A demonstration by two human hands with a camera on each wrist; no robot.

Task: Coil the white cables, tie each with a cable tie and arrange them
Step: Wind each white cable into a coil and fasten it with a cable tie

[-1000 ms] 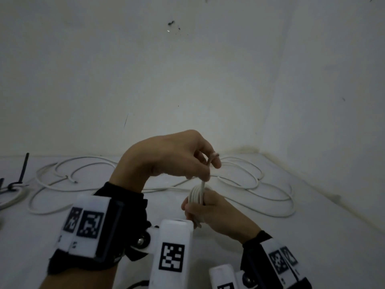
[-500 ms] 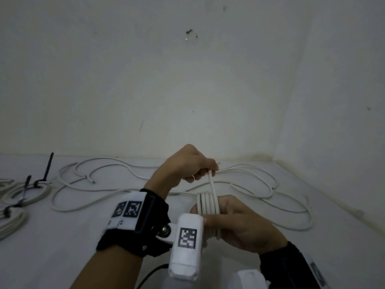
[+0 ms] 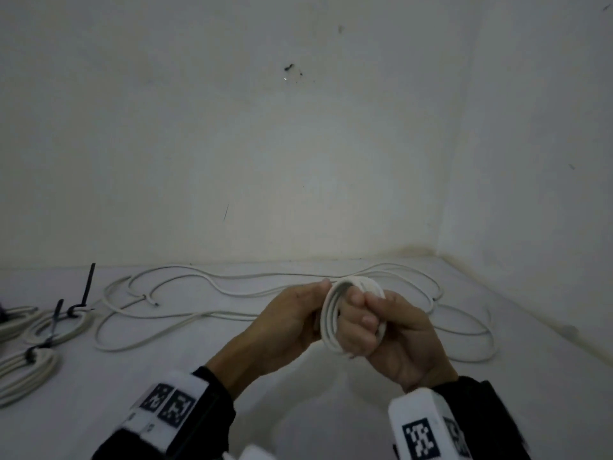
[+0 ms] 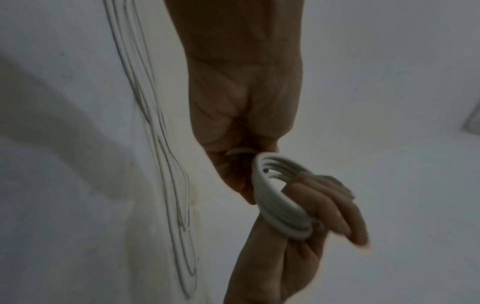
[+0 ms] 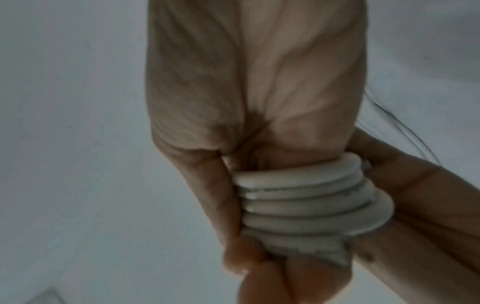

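White cable coil sits wound round your right hand, its fingers curled tight on the loops. Your left hand grips the coil's left side. Loose cable trails behind on the table; tied coils lie far left.

The white table fills the lower part of the frame and meets the wall behind and at the right. On it a long loose white cable lies in wide curves from middle left to far right. At the left edge lie coiled white cables (each tied with a black cable tie), close together.
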